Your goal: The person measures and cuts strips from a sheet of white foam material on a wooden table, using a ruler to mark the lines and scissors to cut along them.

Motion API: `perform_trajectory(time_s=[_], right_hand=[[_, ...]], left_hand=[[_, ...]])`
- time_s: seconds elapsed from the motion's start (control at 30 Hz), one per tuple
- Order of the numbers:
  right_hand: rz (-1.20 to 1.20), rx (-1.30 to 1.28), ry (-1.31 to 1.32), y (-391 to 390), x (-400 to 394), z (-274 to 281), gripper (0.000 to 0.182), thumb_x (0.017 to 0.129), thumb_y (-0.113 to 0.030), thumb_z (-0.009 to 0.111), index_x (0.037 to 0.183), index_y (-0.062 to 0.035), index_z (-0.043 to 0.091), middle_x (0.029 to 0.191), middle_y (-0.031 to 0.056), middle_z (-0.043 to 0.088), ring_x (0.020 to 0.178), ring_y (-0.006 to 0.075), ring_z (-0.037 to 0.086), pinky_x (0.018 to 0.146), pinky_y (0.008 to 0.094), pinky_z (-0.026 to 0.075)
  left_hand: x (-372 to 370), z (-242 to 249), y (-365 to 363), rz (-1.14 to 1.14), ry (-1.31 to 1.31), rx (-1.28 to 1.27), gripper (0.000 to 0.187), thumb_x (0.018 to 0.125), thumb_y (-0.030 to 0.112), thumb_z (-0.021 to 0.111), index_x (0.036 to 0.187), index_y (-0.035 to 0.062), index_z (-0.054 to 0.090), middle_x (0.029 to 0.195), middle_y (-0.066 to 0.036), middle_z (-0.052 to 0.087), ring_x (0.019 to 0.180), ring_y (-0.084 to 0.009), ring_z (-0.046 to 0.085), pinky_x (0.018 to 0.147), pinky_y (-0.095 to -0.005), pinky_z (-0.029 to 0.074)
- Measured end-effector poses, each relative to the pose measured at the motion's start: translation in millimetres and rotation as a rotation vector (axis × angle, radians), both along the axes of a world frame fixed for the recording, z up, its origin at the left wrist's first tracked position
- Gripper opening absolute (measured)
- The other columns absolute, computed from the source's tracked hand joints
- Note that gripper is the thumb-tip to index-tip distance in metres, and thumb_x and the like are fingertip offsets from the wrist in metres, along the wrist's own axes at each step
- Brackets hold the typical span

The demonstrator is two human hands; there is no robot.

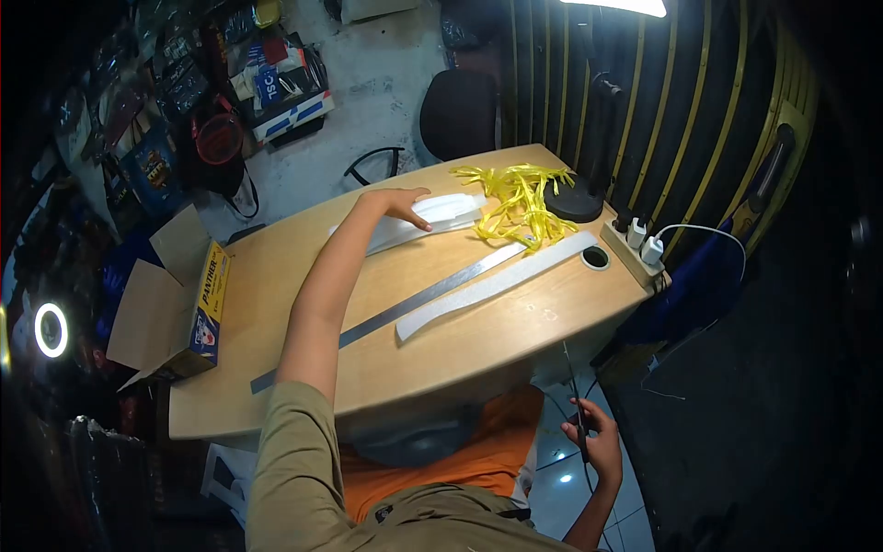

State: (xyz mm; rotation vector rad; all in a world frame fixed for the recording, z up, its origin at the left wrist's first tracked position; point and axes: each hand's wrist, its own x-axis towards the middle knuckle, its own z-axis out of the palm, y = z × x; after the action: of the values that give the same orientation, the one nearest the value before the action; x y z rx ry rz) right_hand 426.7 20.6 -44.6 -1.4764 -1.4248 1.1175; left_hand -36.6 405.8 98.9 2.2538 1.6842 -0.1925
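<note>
My left hand [402, 204] reaches across the table, thumb and fingers apart, on or just over the near end of a stack of folded white strips [446, 213]. Off the table's front edge, my right hand [598, 437] is closed around the dark handle of a soldering iron [580, 425]; its thin tip points up and a cord trails below. A steel ruler [414, 299] lies diagonally on the table. Beside it is a single white strip [497, 283], slightly curled at its near end.
Yellow ribbons [524, 198] lie tangled near the black lamp base [575, 198]. A power strip [635, 253] with white plugs sits at the table's right edge, near a round hole [596, 258]. An open cardboard box [207, 308] stands at left. Behind the table is a chair [458, 115].
</note>
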Motion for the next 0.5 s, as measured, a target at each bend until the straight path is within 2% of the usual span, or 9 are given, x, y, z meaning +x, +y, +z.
perform_trajectory(time_s=[0.07,0.2,0.27,0.5], right_hand=[[0.012,0.015,0.01,1,-2,-1,0.052,0.078,-0.013,0.087,0.126,-0.0045,0.068,0.09,0.0043,0.069,0.085,0.014,0.066,0.081,0.0313,0.053],[0.025,0.014,0.006,1,-3,-1,0.052,0.078,-0.014,0.087,0.126,-0.0044,0.068,0.09,0.0043,0.069,0.085,0.0143,0.066,0.081,0.0314,0.053],[0.041,0.016,0.006,3,-2,-4,0.052,0.078,-0.014,0.087,0.126,-0.0038,0.068,0.09,0.0044,0.069,0.085,0.0143,0.066,0.081,0.0315,0.053],[0.039,0.028,0.031,5,-9,0,0.052,0.079,-0.013,0.086,0.126,-0.0033,0.067,0.089,0.003,0.067,0.085,0.0119,0.064,0.081,0.0308,0.052]], left_hand=[[-8,-18,6,-0.021,0.014,0.01,0.122,0.068,0.062,0.085,0.161,0.0126,0.024,0.156,-0.025,0.041,0.144,-0.0361,0.042,0.119,-0.0431,0.035],[-12,-39,3,-0.054,-0.05,0.02,0.119,0.07,0.059,0.084,0.162,0.012,0.023,0.157,-0.025,0.038,0.146,-0.0359,0.039,0.12,-0.0429,0.034],[-9,-39,-8,-0.01,-0.074,0.105,0.114,0.072,0.054,0.085,0.16,0.0115,0.028,0.154,-0.024,0.043,0.143,-0.0357,0.043,0.119,-0.0428,0.035],[-15,-39,-9,-0.085,-0.181,0.123,0.096,0.074,0.045,0.085,0.153,0.0107,0.041,0.148,-0.019,0.052,0.137,-0.0335,0.05,0.116,-0.0427,0.039]])
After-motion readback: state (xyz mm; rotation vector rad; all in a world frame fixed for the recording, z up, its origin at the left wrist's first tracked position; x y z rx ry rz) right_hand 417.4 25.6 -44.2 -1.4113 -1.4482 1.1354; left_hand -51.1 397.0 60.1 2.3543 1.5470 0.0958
